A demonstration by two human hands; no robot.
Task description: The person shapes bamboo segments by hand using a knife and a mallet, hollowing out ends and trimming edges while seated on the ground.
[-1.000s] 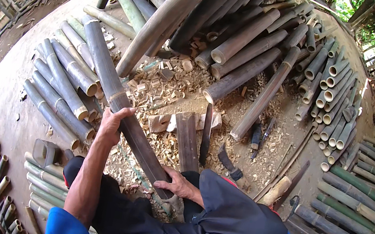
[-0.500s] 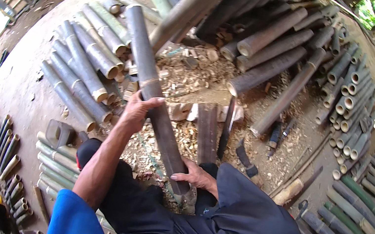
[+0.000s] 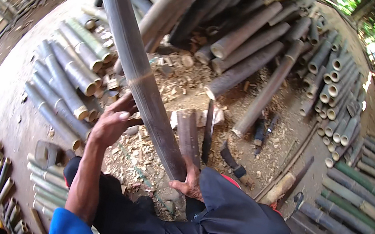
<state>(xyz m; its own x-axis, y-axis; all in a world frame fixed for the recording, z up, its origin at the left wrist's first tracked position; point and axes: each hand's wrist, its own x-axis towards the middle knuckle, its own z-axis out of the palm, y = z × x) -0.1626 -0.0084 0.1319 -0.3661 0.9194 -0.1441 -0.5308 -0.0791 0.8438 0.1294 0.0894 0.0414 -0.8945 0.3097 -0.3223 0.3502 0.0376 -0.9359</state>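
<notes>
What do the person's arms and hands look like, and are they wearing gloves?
No gloves! The left hand and right hand are both bare. A plain, bright blue sleeve covers the upper left arm, and the left forearm is bare. The right forearm is hidden behind a dark-trousered leg.

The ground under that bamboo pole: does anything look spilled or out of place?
Yes: pale chips lie scattered loosely below the bamboo pole. They look messy compared with the bamboo row laid side by side at far right.

Bamboo tube (image 3: 141, 78) over wood chips (image 3: 132, 160); tube cluster (image 3: 62, 79) left; knife (image 3: 282, 185) and tube stack (image 3: 335, 90) right.
</notes>
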